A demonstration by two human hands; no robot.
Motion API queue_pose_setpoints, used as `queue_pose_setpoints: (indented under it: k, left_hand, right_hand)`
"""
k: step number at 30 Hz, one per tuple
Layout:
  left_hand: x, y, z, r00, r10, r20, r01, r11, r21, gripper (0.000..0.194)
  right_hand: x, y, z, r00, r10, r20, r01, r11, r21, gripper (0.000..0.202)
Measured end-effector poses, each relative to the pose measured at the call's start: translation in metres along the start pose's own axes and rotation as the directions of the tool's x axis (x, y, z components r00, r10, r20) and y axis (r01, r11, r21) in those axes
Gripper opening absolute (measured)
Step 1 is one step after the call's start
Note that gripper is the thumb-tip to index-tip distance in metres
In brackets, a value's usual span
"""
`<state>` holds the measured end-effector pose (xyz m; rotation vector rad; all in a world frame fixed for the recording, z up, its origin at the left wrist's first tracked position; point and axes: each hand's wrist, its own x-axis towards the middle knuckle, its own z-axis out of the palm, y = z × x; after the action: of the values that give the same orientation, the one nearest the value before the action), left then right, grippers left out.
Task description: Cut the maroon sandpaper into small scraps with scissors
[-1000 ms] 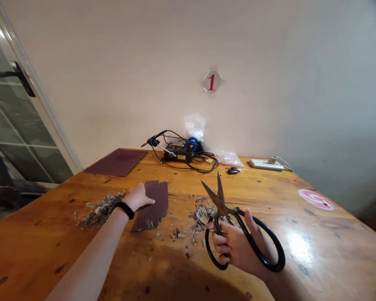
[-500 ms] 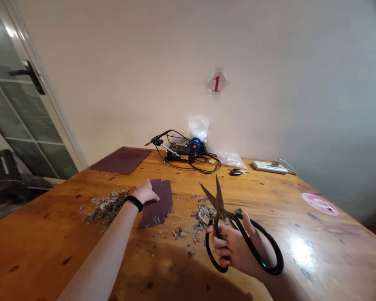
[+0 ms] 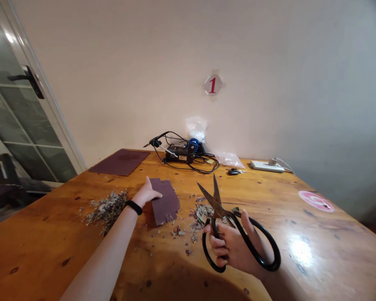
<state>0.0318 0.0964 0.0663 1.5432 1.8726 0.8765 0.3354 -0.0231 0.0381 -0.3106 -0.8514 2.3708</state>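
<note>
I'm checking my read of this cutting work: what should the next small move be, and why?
Probably bring the purple sheet towards the scissors: the left hand grips the sheet by its edge, and the right hand holds the scissors with blades apart, but the sheet is not between them.

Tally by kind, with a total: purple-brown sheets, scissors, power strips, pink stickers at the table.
Flat purple-brown sheets: 2 (large rectangle; smaller ragged-edged one at the left hand)
Black-handled metal scissors, in the right hand: 1
White rectangular power strip: 1
Round pink sticker: 1
Total: 5
</note>
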Motion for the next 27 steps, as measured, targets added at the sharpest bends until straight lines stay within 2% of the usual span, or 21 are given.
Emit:
queue_pose_setpoints:
  k: [3, 5, 8, 12, 16, 18, 22, 27]
  left_hand:
    - [-0.005, 0.013, -0.007, 0.996, 0.002, 0.086, 0.019, 0.969, -0.247, 0.034]
    - [-0.009, 0.025, -0.014, 0.986, 0.050, 0.160, 0.018, 0.917, -0.398, 0.037]
    - [-0.015, 0.043, -0.022, 0.954, 0.118, 0.275, 0.052, 0.839, -0.542, 0.040]
    - [-0.025, 0.062, -0.025, 0.889, 0.189, 0.416, 0.113, 0.791, -0.601, 0.043]
    - [-0.031, 0.065, -0.025, 0.791, 0.283, 0.542, 0.151, 0.768, -0.622, 0.048]
    - [-0.029, 0.061, -0.025, 0.761, 0.351, 0.546, 0.115, 0.755, -0.646, 0.046]
    - [-0.025, 0.055, -0.025, 0.744, 0.478, 0.467, -0.042, 0.731, -0.681, 0.041]
    - [-0.028, 0.058, -0.022, 0.697, 0.569, 0.437, -0.153, 0.714, -0.684, 0.037]
  right_hand:
    - [-0.007, -0.002, -0.001, 0.995, 0.021, 0.095, -0.020, 1.000, -0.008, 0.095]
    - [-0.013, -0.003, 0.001, 0.980, 0.030, 0.199, -0.022, 0.999, -0.042, 0.103]
    - [-0.019, -0.005, 0.007, 0.947, 0.028, 0.319, 0.015, 0.991, -0.132, 0.107]
    - [-0.019, -0.008, 0.014, 0.945, 0.027, 0.325, 0.055, 0.969, -0.240, 0.098]
    - [-0.017, -0.005, 0.008, 0.958, 0.018, 0.285, 0.061, 0.962, -0.267, 0.100]
    - [-0.017, -0.004, 0.004, 0.959, 0.023, 0.283, 0.057, 0.960, -0.273, 0.102]
    - [-0.019, -0.005, -0.004, 0.946, 0.023, 0.322, 0.063, 0.966, -0.252, 0.105]
    - [-0.020, -0.002, -0.007, 0.928, 0.043, 0.370, 0.036, 0.978, -0.204, 0.107]
